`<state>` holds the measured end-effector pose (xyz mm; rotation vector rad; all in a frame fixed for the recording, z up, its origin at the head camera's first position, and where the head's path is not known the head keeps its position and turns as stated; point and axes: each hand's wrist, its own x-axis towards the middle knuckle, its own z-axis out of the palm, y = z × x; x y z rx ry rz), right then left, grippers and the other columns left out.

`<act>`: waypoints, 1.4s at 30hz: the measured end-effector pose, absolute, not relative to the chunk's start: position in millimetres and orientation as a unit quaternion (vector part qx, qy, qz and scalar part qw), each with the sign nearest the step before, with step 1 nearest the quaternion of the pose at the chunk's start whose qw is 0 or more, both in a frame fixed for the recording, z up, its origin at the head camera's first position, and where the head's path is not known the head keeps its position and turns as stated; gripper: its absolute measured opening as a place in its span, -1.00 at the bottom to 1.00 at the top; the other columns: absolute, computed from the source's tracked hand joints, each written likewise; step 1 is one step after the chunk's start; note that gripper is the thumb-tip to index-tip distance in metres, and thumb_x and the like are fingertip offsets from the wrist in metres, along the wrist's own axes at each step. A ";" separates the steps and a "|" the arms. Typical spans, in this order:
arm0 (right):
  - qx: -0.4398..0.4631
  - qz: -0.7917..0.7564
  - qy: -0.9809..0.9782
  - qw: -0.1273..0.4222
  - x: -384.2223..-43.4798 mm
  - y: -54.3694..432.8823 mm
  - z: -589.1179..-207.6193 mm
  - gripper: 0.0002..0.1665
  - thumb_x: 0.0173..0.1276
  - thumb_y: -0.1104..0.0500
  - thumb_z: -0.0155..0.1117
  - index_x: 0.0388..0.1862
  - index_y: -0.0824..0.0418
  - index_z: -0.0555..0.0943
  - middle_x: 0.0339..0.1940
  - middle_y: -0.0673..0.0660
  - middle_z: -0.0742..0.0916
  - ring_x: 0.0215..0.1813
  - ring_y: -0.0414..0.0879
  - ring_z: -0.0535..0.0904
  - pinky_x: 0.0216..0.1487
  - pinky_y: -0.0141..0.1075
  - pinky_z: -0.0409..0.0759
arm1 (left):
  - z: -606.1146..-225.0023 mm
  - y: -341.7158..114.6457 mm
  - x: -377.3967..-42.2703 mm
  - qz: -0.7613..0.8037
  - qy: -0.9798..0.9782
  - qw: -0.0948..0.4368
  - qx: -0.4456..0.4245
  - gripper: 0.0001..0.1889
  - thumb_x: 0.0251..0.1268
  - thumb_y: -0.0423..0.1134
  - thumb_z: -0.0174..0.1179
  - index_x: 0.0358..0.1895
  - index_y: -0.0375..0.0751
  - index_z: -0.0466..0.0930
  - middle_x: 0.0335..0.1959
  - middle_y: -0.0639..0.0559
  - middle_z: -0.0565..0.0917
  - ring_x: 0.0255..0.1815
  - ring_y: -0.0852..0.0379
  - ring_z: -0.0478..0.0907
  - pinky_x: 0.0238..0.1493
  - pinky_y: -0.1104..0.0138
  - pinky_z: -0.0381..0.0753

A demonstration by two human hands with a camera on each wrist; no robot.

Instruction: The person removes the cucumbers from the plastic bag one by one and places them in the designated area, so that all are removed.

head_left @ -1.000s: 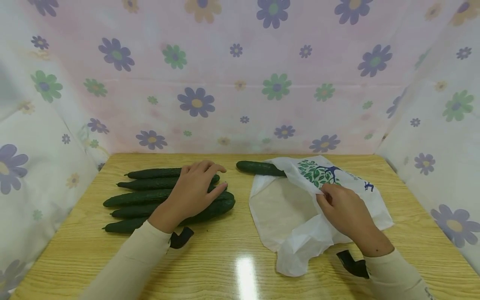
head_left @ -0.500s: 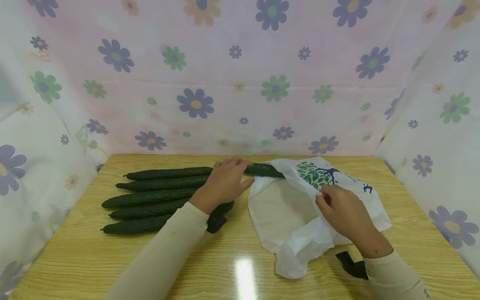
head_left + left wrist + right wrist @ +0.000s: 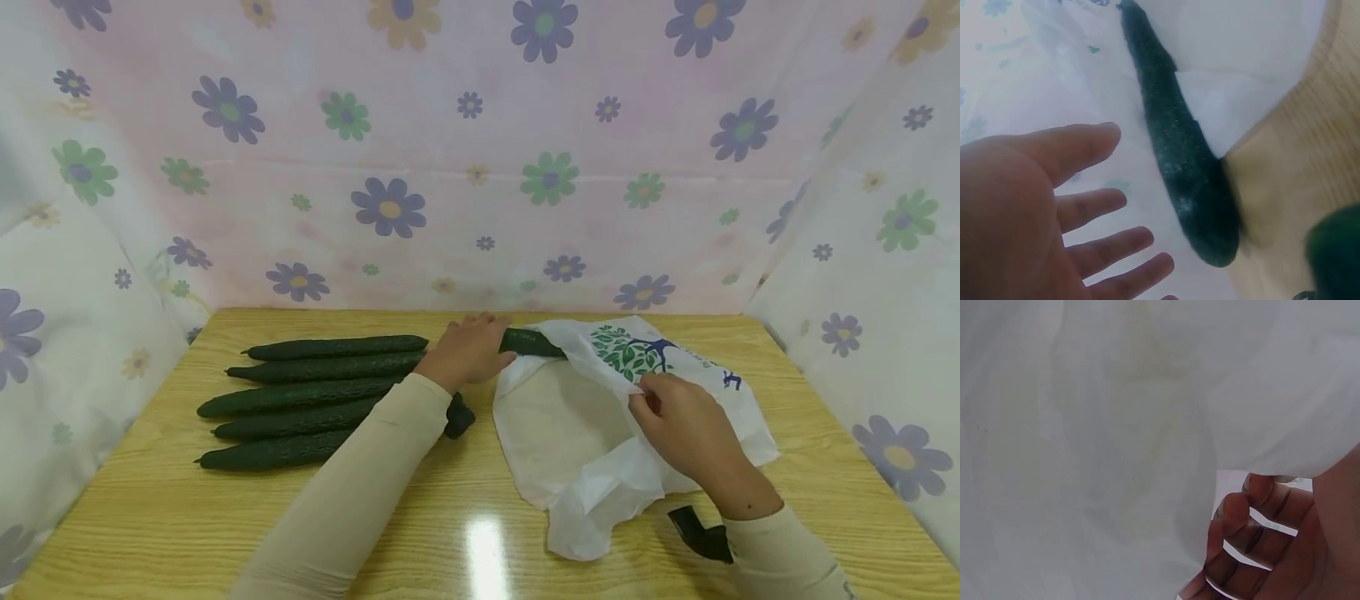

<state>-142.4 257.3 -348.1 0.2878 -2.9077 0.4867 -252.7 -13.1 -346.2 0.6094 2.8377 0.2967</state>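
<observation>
A dark green cucumber (image 3: 531,342) lies with one end inside the mouth of a white bag (image 3: 738,421) printed with a tree. My left hand (image 3: 472,348) is over the cucumber's outer end, which it hides from the head camera. In the left wrist view the fingers of that hand (image 3: 1016,212) are spread beside the cucumber (image 3: 1175,144), with a gap between. My right hand (image 3: 686,425) pinches the upper edge of the bag's mouth and holds it raised. From the right wrist, white bag material (image 3: 1097,437) fills most of the view beside the curled fingers (image 3: 1235,512).
Several more cucumbers (image 3: 300,398) lie side by side on the left of the wooden table (image 3: 180,533), partly under the left forearm. Flowered cloth (image 3: 450,208) closes off the back and both sides. A black strap piece (image 3: 701,535) hangs by the right wrist.
My left hand has moved right from above the row of cucumbers to the end of the cucumber in the bag's mouth. The right hand keeps its hold on the bag.
</observation>
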 end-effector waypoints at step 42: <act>0.093 0.172 -0.977 0.089 -144.2 257.9 -350.5 -0.63 0.47 0.20 0.08 -0.61 0.10 0.37 -0.65 0.00 0.40 -0.56 -0.16 0.29 -0.53 -0.32 0.22 | -372.9 -9.8 -253.6 0.186 0.957 0.084 0.208 -0.65 0.49 -0.40 0.10 0.27 -0.09 0.44 0.25 -0.05 0.60 0.24 -0.10 0.56 0.30 -0.12 0.46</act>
